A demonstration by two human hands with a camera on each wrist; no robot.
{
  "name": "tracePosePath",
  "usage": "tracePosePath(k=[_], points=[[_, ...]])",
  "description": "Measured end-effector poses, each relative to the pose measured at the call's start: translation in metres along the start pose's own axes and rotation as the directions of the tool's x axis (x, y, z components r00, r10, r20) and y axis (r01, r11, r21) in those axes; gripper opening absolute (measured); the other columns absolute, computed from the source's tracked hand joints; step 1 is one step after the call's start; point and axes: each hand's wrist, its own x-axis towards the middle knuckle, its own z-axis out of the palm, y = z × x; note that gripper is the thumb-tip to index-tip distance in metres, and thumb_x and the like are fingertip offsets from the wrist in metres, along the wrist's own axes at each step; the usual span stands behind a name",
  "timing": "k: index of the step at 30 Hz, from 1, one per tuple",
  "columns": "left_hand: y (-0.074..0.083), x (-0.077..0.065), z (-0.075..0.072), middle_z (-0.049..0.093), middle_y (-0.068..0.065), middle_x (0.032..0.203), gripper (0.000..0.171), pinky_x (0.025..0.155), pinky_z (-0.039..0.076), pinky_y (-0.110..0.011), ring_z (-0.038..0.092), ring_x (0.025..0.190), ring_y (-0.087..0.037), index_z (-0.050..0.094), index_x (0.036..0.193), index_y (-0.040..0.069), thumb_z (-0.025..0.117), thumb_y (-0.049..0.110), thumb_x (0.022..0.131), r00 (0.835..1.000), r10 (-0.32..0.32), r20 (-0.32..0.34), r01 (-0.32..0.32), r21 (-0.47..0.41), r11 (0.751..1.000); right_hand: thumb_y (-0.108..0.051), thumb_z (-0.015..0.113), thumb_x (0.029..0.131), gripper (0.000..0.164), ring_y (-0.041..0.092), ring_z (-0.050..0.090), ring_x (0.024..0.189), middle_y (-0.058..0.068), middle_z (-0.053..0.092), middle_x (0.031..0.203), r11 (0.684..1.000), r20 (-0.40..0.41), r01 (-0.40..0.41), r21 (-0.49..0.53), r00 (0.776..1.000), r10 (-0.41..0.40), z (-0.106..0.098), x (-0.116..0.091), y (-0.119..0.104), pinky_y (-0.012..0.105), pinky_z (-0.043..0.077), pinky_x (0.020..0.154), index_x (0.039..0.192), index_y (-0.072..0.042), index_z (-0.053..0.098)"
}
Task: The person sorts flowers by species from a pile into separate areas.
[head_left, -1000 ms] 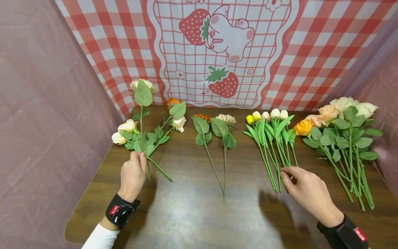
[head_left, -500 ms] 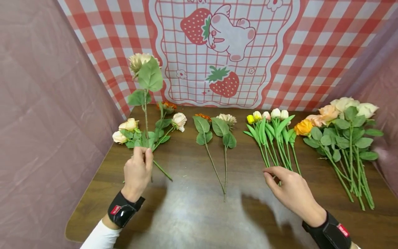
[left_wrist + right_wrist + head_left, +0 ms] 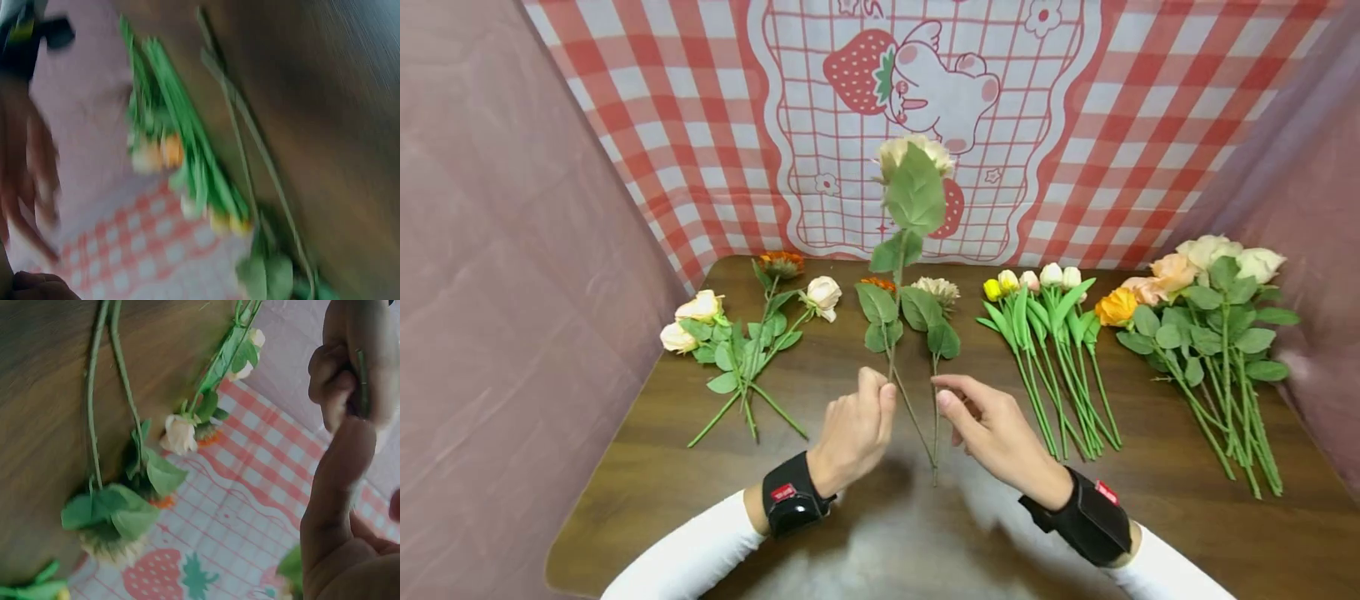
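My left hand [image 3: 855, 429] pinches the stem of a cream many-petalled flower [image 3: 917, 157] and holds it upright above the middle of the table. The right hand [image 3: 996, 429] hovers beside it with loosely bent fingers and nothing visible between them. Below the hands, an orange flower [image 3: 878, 284] and another cream flower [image 3: 937, 292] lie with crossed stems. In the right wrist view, the held stem [image 3: 362, 378] pokes from the left hand's grip, near the right thumb [image 3: 347, 453]. The left wrist view is blurred; the right hand [image 3: 28, 162] shows at its left.
Pale roses [image 3: 822, 295] and an orange flower [image 3: 781, 264] lie in a loose group at left. A row of tulips [image 3: 1051, 276] lies right of centre. Peach and cream roses [image 3: 1174, 273] are bunched at far right. A checked cloth [image 3: 685, 117] hangs behind the table [image 3: 647, 500].
The left hand has lifted the cream flower from the left group and carried it right to the middle. My right hand has moved left, away from the tulips, toward it.
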Motion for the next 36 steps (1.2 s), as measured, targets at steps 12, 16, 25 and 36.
tracePosePath(k=[12, 16, 25, 36], points=[[0.025, -0.016, 0.028, 0.04, 0.009, 0.058, 0.017, 0.039, 0.029, -0.026, 0.051, 0.047, -0.013, 0.041, 0.092, 0.011, 0.043, 0.022, 0.105, 0.942, 0.119, 0.313, -0.116, -0.029, 0.993, -0.005, 0.06, 0.098, 0.012, 0.017, 0.054, 0.047, 0.009, 0.061, 0.07, 0.978, -0.118, -0.043, 0.204, 0.991, 0.068, 0.013, 0.001, 0.014, 0.027, 0.044, 0.04, 0.101, 0.005, 0.064], [0.021, -0.02, 0.029, 0.042, 0.008, 0.061, 0.022, 0.04, 0.029, -0.027, 0.053, 0.05, -0.015, 0.044, 0.087, 0.014, 0.043, 0.029, 0.104, 0.91, 0.05, 0.413, -0.07, 0.033, 0.997, -0.006, 0.062, 0.097, 0.01, 0.015, 0.056, 0.047, 0.006, 0.062, 0.065, 0.974, -0.047, -0.13, 0.184, 0.989, 0.141, 0.02, 0.004, 0.026, 0.026, 0.045, 0.041, 0.098, 0.003, 0.065], [0.005, -0.029, 0.012, 0.046, 0.008, 0.056, 0.02, 0.039, 0.028, -0.027, 0.054, 0.049, -0.014, 0.051, 0.079, 0.017, 0.058, 0.023, 0.096, 0.916, 0.063, 0.397, -0.126, 0.136, 0.983, -0.005, 0.061, 0.094, 0.01, 0.013, 0.059, 0.043, 0.001, 0.06, 0.054, 0.958, 0.031, -0.286, -0.021, 0.957, 0.287, 0.04, 0.026, 0.059, 0.029, 0.049, 0.041, 0.089, 0.002, 0.067], [-0.031, -0.037, -0.021, 0.039, 0.01, 0.053, 0.024, 0.039, 0.033, -0.026, 0.044, 0.046, -0.009, 0.051, 0.073, 0.017, 0.063, 0.02, 0.094, 0.93, -0.094, 0.354, 0.013, 0.226, 0.974, -0.008, 0.063, 0.093, 0.022, 0.015, 0.06, 0.039, 0.002, 0.061, 0.05, 0.932, 0.153, -0.354, -0.078, 0.92, 0.362, 0.047, 0.039, 0.076, 0.032, 0.051, 0.041, 0.073, -0.002, 0.071]])
